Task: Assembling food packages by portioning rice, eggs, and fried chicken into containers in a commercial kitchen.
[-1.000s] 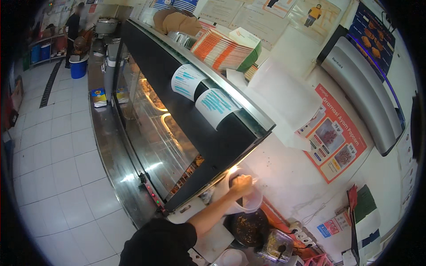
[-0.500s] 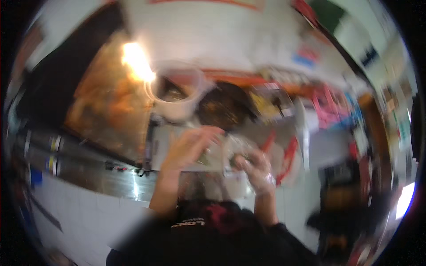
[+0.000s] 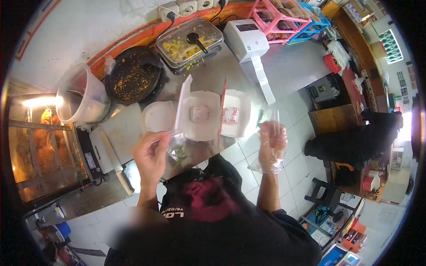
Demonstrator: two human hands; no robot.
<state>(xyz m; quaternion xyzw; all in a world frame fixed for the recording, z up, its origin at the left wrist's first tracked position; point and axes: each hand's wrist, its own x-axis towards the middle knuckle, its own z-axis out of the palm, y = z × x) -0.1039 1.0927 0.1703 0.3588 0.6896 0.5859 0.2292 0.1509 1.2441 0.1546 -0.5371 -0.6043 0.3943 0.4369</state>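
Left hand [image 3: 151, 157] pinching small clear plastic bag of green herbs [image 3: 176, 148] above steel tabletop [image 3: 208, 80], near open white foam box [image 3: 202, 116]; right hand [image 3: 272, 141], fingers spread, wearing loose clear plastic glove [image 3: 266, 163] for hygiene

Seen from above, over a steel counter [image 3: 208, 84]. Left hand [image 3: 151, 157] raised, pinching a small clear plastic bag with green bits inside [image 3: 176, 148]. Right hand [image 3: 271, 141] lifted beside it, open-palmed, wrapped in a loose clear plastic glove [image 3: 266, 164]. Just beyond the hands, two open white foam boxes [image 3: 213, 114] side by side and a round white lid [image 3: 157, 116]. Farther back, a dark round pan of crumbs [image 3: 132, 74], a clear tub [image 3: 80, 95], a lidded tray of yellow food [image 3: 188, 41]. Knife with pale handle [image 3: 113, 159] on a white board at left.
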